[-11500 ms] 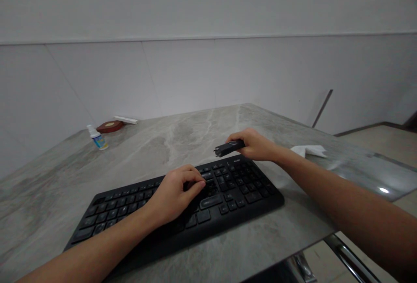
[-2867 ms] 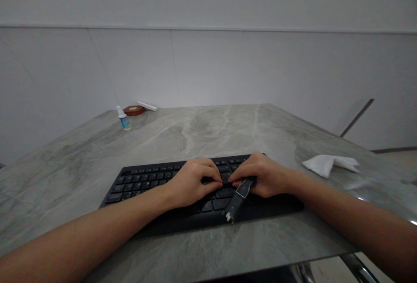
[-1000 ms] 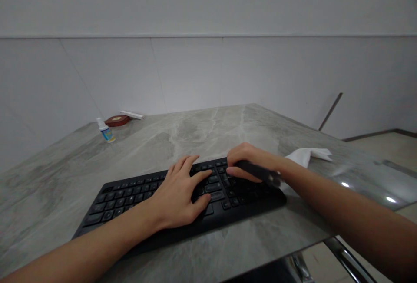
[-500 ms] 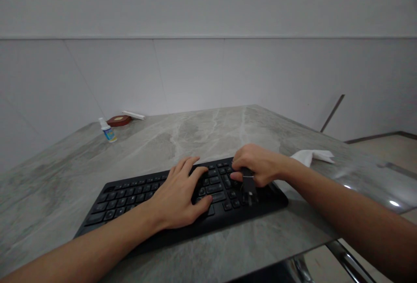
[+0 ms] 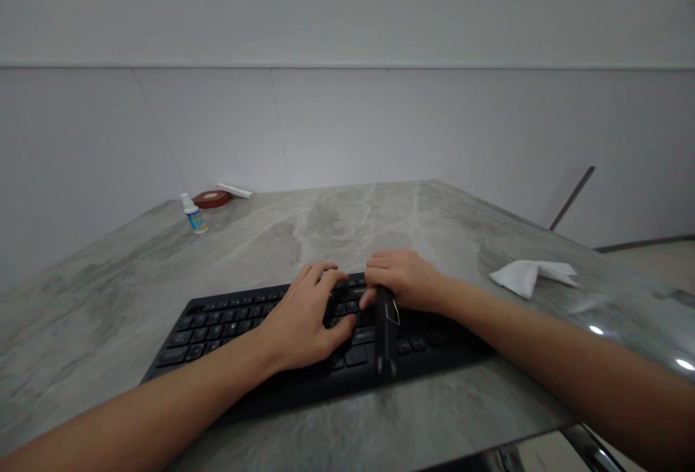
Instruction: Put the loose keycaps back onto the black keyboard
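A black keyboard (image 5: 222, 320) lies at a slant on the grey marbled table. My left hand (image 5: 307, 320) rests across its middle, fingers and thumb spread over the keys. Over the keyboard's right part, my right hand (image 5: 405, 280) is closed around a slim black tool (image 5: 386, 338). The tool's handle sticks out towards me, with a thin metal-looking loop at its side. Its working end is hidden beneath my fingers, so its kind does not show. Part of the number keys is covered by my right hand and forearm.
A crumpled white tissue (image 5: 532, 276) lies to the right of the keyboard. At the back left stand a small white spray bottle (image 5: 194, 215), a reddish-brown box (image 5: 211, 199) and a white strip (image 5: 235, 190). A wall (image 5: 337, 124) runs behind the table.
My right hand has moved left over the keyboard with the black tool, closer to my left hand. My left hand keeps its place on the keys. The view has shifted slightly.
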The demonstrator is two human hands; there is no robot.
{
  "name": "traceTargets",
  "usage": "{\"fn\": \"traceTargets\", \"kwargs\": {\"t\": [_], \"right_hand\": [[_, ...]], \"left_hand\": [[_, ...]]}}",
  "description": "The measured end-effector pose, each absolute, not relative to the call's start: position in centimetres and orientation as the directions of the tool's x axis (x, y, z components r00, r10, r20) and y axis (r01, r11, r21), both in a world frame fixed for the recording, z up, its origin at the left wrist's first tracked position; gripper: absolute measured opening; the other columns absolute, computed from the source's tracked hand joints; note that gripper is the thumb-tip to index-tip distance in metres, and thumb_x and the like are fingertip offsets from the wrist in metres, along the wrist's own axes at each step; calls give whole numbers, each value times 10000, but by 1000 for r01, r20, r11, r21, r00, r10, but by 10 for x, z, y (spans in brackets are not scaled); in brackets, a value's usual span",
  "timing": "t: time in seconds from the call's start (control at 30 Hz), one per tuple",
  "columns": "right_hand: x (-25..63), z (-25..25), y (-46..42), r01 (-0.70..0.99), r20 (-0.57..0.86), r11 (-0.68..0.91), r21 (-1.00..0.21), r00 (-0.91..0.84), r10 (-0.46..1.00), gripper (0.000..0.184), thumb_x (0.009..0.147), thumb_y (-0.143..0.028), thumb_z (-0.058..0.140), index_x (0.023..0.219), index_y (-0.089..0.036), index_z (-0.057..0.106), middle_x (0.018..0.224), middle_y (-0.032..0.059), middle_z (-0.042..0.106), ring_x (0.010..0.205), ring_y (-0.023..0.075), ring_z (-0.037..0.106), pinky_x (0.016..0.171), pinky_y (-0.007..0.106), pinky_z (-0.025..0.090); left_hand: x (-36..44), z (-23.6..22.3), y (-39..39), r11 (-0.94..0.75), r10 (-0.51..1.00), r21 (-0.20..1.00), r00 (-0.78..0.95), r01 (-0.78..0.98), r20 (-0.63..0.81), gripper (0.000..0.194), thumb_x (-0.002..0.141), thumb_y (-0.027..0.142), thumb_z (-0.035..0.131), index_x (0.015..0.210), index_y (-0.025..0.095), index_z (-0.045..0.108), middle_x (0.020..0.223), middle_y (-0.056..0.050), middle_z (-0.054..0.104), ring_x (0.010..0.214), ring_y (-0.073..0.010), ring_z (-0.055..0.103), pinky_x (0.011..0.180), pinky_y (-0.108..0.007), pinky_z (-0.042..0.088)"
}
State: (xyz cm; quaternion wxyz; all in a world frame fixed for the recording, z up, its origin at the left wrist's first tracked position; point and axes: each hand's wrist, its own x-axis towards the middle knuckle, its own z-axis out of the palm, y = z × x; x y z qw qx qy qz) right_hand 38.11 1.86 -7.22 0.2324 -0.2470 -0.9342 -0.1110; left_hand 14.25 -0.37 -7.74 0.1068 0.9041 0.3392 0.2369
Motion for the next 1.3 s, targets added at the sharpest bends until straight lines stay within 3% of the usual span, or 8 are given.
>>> {"fn": "traceTargets", "kwargs": {"t": [0.1,0.33,0.53,0.6,0.67,0.87,1.07,1.3], "right_hand": [[385,-68,18,411,384,890,197,-868,315,401,1047,-385,457,740,-162,588,663,31,603,634,145,470,574,295,227],[377,-62,10,438,316,869,231,-878,359,309,1004,-255,488,744,-154,619,663,36,634,607,145,460,569,317,218],[358,-45,-5,520,91,801,297,-850,519,41,735,-158,707,746,-149,668,671,51,660,634,173,497,545,323,148],[358,-48,-4,564,117,789,244,-825,554,42,769,-173,676,731,-157,669,655,49,651,623,169,496,551,323,163],[361,-56,2,590,197,794,146,-804,562,176,853,-209,601,689,-164,645,634,46,630,599,155,478,563,319,194],[370,-80,15,627,320,728,-279,-654,686,386,906,-295,513,541,-176,476,523,4,474,513,107,365,547,286,219],[368,-84,16,612,318,672,-416,-595,738,367,854,-266,541,513,-179,433,478,-44,388,454,73,349,489,237,231],[367,-86,16,551,353,650,-523,-555,754,387,804,-324,579,495,-196,386,460,-61,321,434,72,302,457,232,219]], "left_hand": [[141,-80,-2,-747,664,374,646,549,377,359,829,276,666,1156,129,638,1262,-162,576,1226,-323,530,1082,-509,458],[143,-82,8,-790,610,384,676,478,413,184,917,166,625,1054,187,746,1125,-91,676,1069,-259,618,998,-454,499],[145,-82,23,-816,575,365,698,448,427,97,880,142,723,929,196,787,957,-52,711,930,-220,653,889,-384,535],[146,-81,24,-843,537,323,716,430,446,100,895,143,708,936,194,784,965,-53,715,925,-214,652,878,-373,538],[147,-82,24,-863,504,288,733,414,456,114,922,147,675,943,187,780,986,-57,723,933,-212,650,882,-370,538],[148,-84,28,-859,512,289,732,424,449,142,924,101,644,947,156,773,955,-63,744,908,-216,660,862,-369,552],[146,-82,26,-891,447,321,748,322,491,212,975,160,585,1099,171,756,1073,-79,759,967,-219,678,874,-374,560],[150,-77,22,-869,461,389,783,305,417,301,1027,200,486,1039,237,784,1084,-44,781,930,-198,706,897,-381,555]]}}
